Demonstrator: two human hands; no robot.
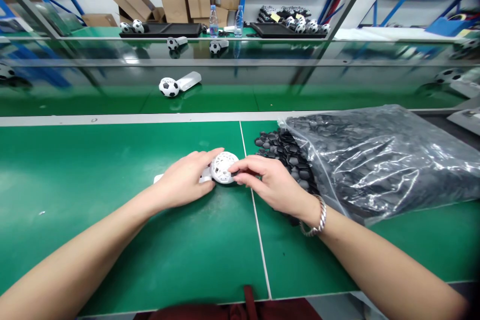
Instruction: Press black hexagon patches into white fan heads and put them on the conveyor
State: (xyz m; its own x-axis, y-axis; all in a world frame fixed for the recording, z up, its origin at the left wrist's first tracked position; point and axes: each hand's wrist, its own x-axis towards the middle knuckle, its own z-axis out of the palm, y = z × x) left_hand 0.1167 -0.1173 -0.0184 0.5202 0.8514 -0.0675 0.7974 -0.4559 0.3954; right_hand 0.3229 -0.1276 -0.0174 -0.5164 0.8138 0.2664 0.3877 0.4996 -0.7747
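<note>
White openwork ball [221, 164] is grasped between the thumb and the fingers of the left hand [187, 180], and its pale handle [158, 178] is mostly covered by the same hand. At the ball's edge, toward 4 o'clock, a small dark piece [235, 174] seems to be pinched by the thumb and forefinger of the right hand [272, 182]; as it is partly hidden, it cannot be told whether it is seated in the ball. The handle's long axis is laid nearly from 9 to 3 o'clock, so the ball end is turned toward the right hand, which is also the nearer one to the loose black pieces [300, 165]. These are spread at about 3 o'clock from the ball, at the mouth of a clear bag [397, 160], which is placed farther out that way. All are supported by the green table [180, 255]. At 11 o'clock, beyond the pale rail [131, 121], a finished-looking black-and-white ball [169, 87] is seen.
</note>
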